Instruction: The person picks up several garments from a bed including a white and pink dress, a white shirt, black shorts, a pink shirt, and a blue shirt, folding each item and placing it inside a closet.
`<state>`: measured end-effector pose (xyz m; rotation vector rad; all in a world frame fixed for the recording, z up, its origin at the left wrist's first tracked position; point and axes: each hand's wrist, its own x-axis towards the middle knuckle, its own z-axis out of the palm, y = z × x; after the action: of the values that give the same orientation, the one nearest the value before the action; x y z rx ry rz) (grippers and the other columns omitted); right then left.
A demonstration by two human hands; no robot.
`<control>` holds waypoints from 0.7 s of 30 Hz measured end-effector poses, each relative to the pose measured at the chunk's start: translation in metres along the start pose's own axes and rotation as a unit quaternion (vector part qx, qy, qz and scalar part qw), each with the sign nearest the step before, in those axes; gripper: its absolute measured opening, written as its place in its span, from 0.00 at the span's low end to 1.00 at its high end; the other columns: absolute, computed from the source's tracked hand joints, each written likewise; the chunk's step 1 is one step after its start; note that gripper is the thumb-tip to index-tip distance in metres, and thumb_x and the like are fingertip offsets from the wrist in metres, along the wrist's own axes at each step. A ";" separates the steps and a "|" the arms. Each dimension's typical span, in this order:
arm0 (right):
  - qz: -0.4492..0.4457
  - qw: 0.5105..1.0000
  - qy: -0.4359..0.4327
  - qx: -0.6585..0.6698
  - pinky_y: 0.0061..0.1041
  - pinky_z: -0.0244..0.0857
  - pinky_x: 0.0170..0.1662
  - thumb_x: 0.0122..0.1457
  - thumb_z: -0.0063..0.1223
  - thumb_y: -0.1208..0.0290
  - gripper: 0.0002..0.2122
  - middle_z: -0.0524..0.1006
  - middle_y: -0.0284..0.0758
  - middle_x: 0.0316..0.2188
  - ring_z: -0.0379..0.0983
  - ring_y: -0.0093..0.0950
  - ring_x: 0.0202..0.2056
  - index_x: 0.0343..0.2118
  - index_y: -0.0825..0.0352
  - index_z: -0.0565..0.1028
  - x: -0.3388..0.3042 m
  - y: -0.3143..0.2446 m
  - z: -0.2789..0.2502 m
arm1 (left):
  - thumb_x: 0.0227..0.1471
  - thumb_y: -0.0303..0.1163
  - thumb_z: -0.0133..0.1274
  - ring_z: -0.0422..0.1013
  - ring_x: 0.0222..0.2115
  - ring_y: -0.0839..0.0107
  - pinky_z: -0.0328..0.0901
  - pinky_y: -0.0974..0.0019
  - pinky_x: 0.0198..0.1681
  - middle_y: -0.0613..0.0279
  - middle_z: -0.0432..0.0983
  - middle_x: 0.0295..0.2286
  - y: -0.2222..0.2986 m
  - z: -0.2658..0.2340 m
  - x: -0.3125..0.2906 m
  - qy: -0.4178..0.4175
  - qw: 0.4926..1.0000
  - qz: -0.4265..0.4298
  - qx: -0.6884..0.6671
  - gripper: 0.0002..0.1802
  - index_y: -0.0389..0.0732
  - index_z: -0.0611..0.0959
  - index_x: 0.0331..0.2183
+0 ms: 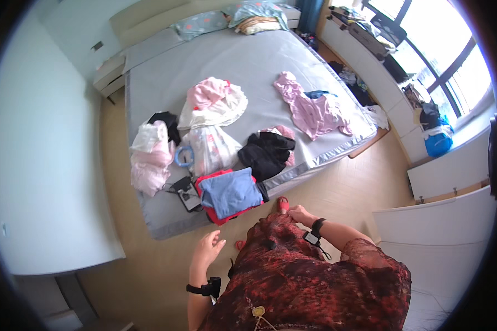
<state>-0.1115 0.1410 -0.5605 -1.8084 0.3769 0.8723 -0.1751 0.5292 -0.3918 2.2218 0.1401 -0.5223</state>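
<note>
My left hand (209, 248) hangs in the air just off the bed's front edge, fingers loosely bent and apart, with nothing in it. My right hand (300, 215) is closed beside my dark red patterned dress (292, 270); what its fingers hold, if anything, is hidden. Nearest to the left hand lies a folded blue garment (232, 193) on top of a red one (215, 219). Left of that stack is a small dark flat item (186, 193) with a pale face. A black garment (268, 154) lies crumpled behind the stack, partly over a pink piece (285, 132).
Across the grey bed (165, 66) lie a white skirt-like garment (232, 110), a pink hooded garment (315, 113), a clear plastic bag (212, 149), a blue ring (184, 156) and pale pink clothes (152, 165). White cabinets (447, 226) stand at the right, a blue bag (439, 140) beyond.
</note>
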 end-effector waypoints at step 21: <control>0.079 0.865 0.251 0.427 0.21 0.64 0.22 0.51 0.46 0.78 0.24 0.72 0.34 0.34 0.75 0.28 0.27 0.54 0.66 0.60 0.314 -0.036 -0.323 | 0.46 0.37 0.57 0.75 0.34 0.64 0.68 0.65 0.39 0.50 0.76 0.35 0.187 0.136 0.252 -0.132 0.984 -0.106 0.045 0.23 0.37 0.76 0.44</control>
<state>0.2502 -0.0911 -0.6991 -1.1307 1.0722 0.2210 0.0603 0.2863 -0.4411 2.2126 0.2190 -0.9522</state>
